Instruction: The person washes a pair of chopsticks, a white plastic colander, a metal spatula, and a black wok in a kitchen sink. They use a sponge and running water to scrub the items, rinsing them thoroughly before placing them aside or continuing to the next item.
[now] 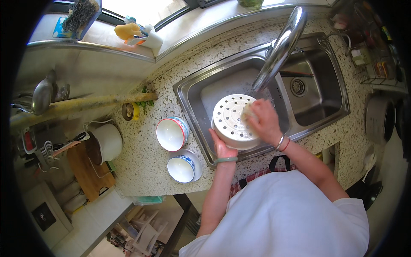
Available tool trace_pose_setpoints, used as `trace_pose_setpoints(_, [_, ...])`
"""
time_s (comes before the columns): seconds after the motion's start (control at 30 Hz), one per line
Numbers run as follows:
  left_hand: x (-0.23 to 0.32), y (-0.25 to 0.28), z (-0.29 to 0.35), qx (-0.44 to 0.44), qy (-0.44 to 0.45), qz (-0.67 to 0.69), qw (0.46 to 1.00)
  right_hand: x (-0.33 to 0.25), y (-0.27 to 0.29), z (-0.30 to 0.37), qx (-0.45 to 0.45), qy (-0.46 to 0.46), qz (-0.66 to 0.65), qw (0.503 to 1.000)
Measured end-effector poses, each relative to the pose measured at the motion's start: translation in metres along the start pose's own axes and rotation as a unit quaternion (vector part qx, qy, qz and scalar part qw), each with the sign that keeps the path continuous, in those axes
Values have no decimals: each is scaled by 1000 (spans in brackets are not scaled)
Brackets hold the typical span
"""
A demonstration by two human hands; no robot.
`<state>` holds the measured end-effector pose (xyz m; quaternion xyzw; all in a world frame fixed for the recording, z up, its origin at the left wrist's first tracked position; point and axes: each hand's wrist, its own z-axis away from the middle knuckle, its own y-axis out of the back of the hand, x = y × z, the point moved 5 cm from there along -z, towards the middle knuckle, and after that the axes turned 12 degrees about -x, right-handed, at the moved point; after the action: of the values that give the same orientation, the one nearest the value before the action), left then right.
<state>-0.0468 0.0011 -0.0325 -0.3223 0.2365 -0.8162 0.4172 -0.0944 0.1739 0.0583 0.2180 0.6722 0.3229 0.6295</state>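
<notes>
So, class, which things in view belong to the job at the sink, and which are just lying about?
In the job:
white holed basket, gripped at its side by the left hand
pale pad, blurred, under the right hand
sink, beneath
faucet, overhead

Lying about, it seems:
red-rimmed bowl
blue-patterned bowl
wooden board
white pot

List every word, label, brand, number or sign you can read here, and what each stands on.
None can be read.
White perforated basket: faint marks beside the right hand, too small and blurred to read.
Blue-patterned bowl: decoration, no readable text.
</notes>
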Motion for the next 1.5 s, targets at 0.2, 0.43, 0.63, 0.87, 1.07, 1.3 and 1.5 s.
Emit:
trace_pose_setpoints(0.2, [13, -20, 2, -66, -77, -130, 986, -56, -19, -1, -54, 73, -105, 990])
trace_pose_setpoints(0.43, [23, -45, 25, -14, -57, -143, 988, 0, -29, -69, -48, -51, -93, 993])
trace_pose_setpoints(0.63, [36, -28, 19, -24, -69, -125, 990, 28, -33, -11, -77, -73, -50, 993])
trace_pose_setpoints(0.87, [25, -27, 6, -38, -66, -153, 985, -51, -27, -8, -93, 38, -82, 991])
trace_pose_setpoints(1.07, [31, -40, 22, -31, -73, -144, 986, 17, -28, -67, -88, -140, -68, 984])
trace_pose_setpoints(1.3, [32, -26, 10, -51, -88, -93, 990, 3, -28, 0, -100, -46, -22, 994])
trace_pose_setpoints(1.5, [28, -34, 11, -52, -62, -175, 981, -61, -22, -22, -82, 62, -69, 992])
